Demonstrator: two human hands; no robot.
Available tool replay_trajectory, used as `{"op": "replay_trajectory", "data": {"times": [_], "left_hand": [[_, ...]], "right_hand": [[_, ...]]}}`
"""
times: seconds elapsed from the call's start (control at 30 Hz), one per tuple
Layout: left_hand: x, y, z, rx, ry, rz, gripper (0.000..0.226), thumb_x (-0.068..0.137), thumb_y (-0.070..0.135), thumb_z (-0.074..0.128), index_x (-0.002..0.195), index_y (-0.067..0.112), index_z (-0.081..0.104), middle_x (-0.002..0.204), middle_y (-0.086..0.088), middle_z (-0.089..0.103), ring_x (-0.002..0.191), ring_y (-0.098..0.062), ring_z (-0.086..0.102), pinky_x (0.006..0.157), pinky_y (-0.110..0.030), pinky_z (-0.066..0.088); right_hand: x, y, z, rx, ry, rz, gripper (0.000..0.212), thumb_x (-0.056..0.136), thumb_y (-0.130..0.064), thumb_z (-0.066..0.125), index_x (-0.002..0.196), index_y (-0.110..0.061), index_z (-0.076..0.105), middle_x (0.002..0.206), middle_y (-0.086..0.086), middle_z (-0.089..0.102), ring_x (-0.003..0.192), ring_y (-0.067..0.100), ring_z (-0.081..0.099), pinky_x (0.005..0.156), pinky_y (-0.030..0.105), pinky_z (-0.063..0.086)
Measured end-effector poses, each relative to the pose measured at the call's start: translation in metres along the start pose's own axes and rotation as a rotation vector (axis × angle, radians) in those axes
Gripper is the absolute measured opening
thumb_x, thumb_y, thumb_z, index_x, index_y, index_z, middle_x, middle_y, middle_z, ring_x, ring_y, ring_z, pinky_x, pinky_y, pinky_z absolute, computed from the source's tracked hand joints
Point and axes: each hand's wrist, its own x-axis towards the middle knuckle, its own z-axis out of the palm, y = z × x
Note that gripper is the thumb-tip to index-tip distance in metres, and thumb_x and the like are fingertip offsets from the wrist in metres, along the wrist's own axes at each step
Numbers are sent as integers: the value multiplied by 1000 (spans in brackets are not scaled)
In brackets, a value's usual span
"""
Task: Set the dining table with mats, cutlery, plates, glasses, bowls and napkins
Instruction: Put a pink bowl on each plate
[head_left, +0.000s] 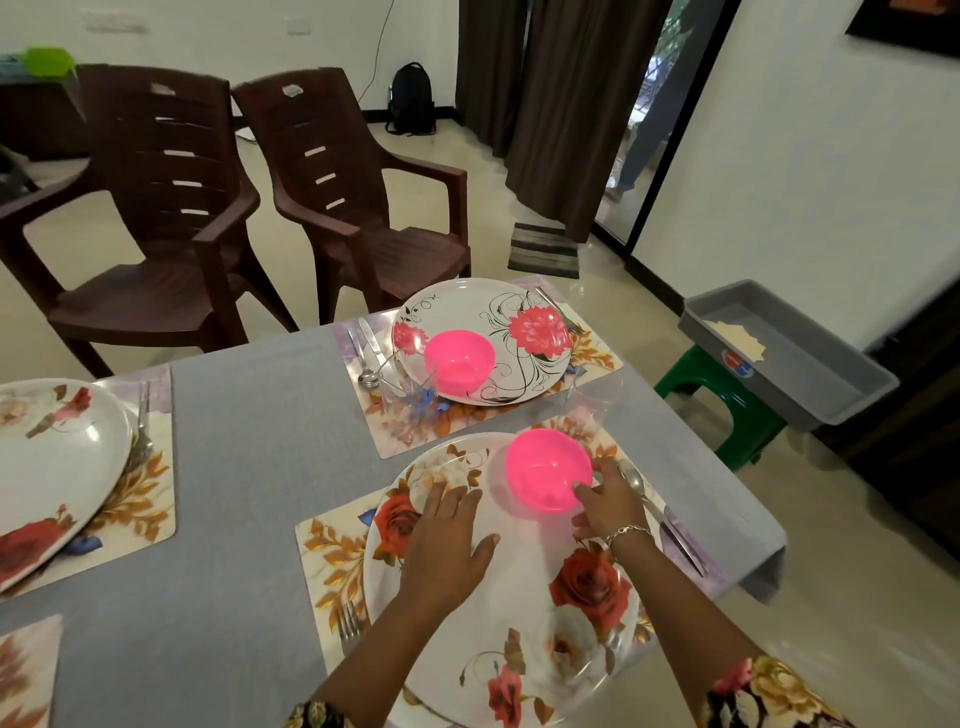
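Observation:
A pink bowl (545, 475) stands on the far edge of the near floral plate (498, 623), which lies on a floral mat (332, 561). My right hand (608, 506) touches the bowl's right side with loosely bent fingers. My left hand (449, 530) lies flat on the plate, left of the bowl. A fork (349, 626) lies left of this plate; a spoon and knife (660, 512) lie on its right. A clear glass (597, 397) stands beyond the bowl. The far setting has a plate (519, 317), a pink bowl (458, 361), a glass (408, 382) and cutlery (370, 356).
A third plate (52, 462) with a fork (141, 426) lies on a mat at the left. Two brown plastic chairs (171, 218) stand beyond the grey table (249, 467). A grey tray (789, 353) holding napkins rests on a green stool (727, 400) at the right.

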Motion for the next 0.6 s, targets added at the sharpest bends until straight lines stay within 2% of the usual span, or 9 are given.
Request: {"op": "replay_trajectory", "data": {"times": [0.03, 0.07, 0.1, 0.17, 0.23, 0.3, 0.33, 0.47, 0.6], "left_hand": [[1, 1, 0, 34, -11, 37, 61, 96, 47, 40, 149, 24, 18, 158, 4, 12, 146, -18, 0, 117, -34, 12], [2, 3, -1, 65, -23, 75, 65, 96, 47, 40, 150, 24, 13, 159, 2, 7, 146, -18, -2, 118, -34, 8], [5, 5, 0, 96, -37, 109, 68, 95, 47, 41, 150, 23, 8, 159, 0, 2, 146, -19, -5, 118, -35, 5], [11, 10, 0, 143, -69, 173, 75, 95, 48, 42, 151, 21, 0, 158, -3, -9, 146, -22, -11, 118, -38, 0], [20, 15, 3, 201, -83, 245, 79, 93, 54, 36, 150, 18, -4, 157, -6, -14, 145, -25, -12, 117, -42, -1], [27, 21, 5, 220, -65, 311, 85, 84, 64, 22, 151, 15, 1, 157, -9, -9, 146, -30, -6, 117, -46, 1], [29, 23, 6, 233, -67, 328, 84, 85, 63, 23, 151, 14, 4, 158, -10, -6, 146, -31, -4, 116, -48, 2], [31, 26, 10, 350, -134, 334, 73, 94, 47, 44, 150, 13, 10, 159, -9, -1, 146, -29, -6, 116, -49, -3], [26, 26, 7, 335, -128, 331, 65, 94, 43, 46, 147, 14, 21, 158, -8, 7, 146, -28, -2, 116, -49, 2]], "right_hand": [[1, -1, 0, -7, -9, 10, 45, 92, -10, 50, 135, -12, 36, 90, 17, 63, 55, 22, 62, 51, 33, 56], [2, -1, 0, -30, -7, 9, 47, 91, -10, 50, 136, -13, 35, 96, 19, 63, 63, 25, 64, 58, 37, 57], [2, -2, 0, -100, 8, -10, 49, 91, -13, 51, 137, -13, 34, 107, 20, 61, 78, 30, 65, 69, 43, 57], [2, -2, -2, -380, 32, -109, 57, 91, -26, 53, 142, -14, 29, 136, 18, 42, 117, 34, 51, 92, 46, 46], [-3, -3, -2, -632, 59, -300, 70, 89, -44, 52, 145, -15, 22, 149, 13, 24, 134, 30, 33, 102, 43, 38], [-5, -4, 1, -836, 110, -534, 84, 82, -61, 51, 144, -10, 26, 150, 13, 26, 136, 30, 33, 103, 44, 38], [-3, -2, 3, -895, 120, -593, 90, 78, -65, 51, 143, -8, 28, 149, 14, 28, 135, 30, 34, 103, 43, 39], [0, 5, 2, -943, -134, -455, 93, 82, -56, 55, 148, -12, 7, 155, 4, 12, 144, 20, 11, 115, 36, 20], [-1, 8, -3, -868, -160, -473, 84, 85, -43, 59, 147, -15, 10, 153, 4, 19, 141, 22, 20, 110, 34, 29]]}}
